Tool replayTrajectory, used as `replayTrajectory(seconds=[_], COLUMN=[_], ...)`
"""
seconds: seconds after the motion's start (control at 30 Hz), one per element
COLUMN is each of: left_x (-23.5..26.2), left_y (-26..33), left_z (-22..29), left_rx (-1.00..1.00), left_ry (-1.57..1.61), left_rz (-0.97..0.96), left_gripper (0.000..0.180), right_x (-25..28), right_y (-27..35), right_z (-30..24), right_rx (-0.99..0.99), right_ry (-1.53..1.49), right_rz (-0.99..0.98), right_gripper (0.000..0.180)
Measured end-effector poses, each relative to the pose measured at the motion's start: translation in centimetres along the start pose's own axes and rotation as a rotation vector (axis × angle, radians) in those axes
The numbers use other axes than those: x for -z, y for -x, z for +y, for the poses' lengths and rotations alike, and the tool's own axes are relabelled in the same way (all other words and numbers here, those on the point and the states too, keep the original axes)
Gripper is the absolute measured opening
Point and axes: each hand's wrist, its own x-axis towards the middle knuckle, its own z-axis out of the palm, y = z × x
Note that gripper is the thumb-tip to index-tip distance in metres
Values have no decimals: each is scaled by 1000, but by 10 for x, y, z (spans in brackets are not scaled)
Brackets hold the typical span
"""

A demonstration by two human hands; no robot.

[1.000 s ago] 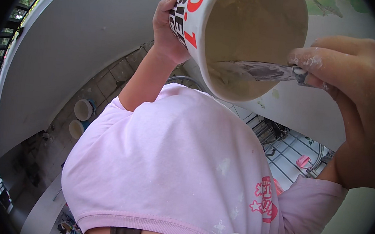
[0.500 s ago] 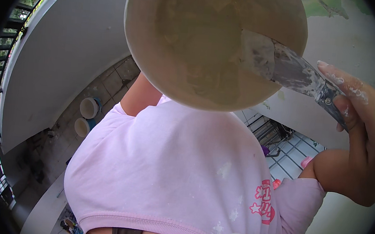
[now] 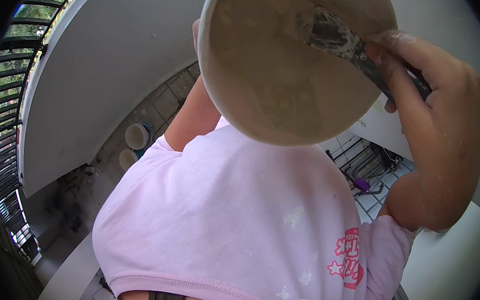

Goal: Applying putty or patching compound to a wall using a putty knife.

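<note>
A round whitish bucket [image 3: 289,106] is tipped toward me at the top of the view, with murky, pale residue over its inside. My left hand [image 3: 195,33] grips it from the left. Only a bit of a finger shows past the rim, and the bucket hides the rest. My right hand [image 3: 423,80] is closed around the handle of a putty knife [image 3: 335,35] smeared with whitish paste. The knife's blade reaches inside the bucket, its tip near the far inner wall. Pale smears mark my right fingers.
A curved white wall [image 3: 111,53] rises on the left, with dark railings [image 3: 23,45] beyond it. Two small tubs [image 3: 137,136] stand on the tiled floor. At the right are a folded metal rack [image 3: 367,167] and a white surface [image 3: 446,271].
My right hand has moved left and up, over the bucket's right rim, taking the putty knife deeper inside. The bucket has shifted right in view, and a finger of my left hand now shows.
</note>
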Motion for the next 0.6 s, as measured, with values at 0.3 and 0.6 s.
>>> replayTrajectory(seconds=[0.3,0.6], left_x=[-22,-58], left_y=[-16,-19], left_z=[86,99], left_rx=[218,512], left_ry=[700,1198], left_rz=[-110,-270], left_gripper=[51,56], right_x=[-13,-15], right_y=[-4,0], right_z=[5,33], right_rx=[-504,-51], right_ry=[-466,-77], right_rz=[66,243], right_gripper=[19,17])
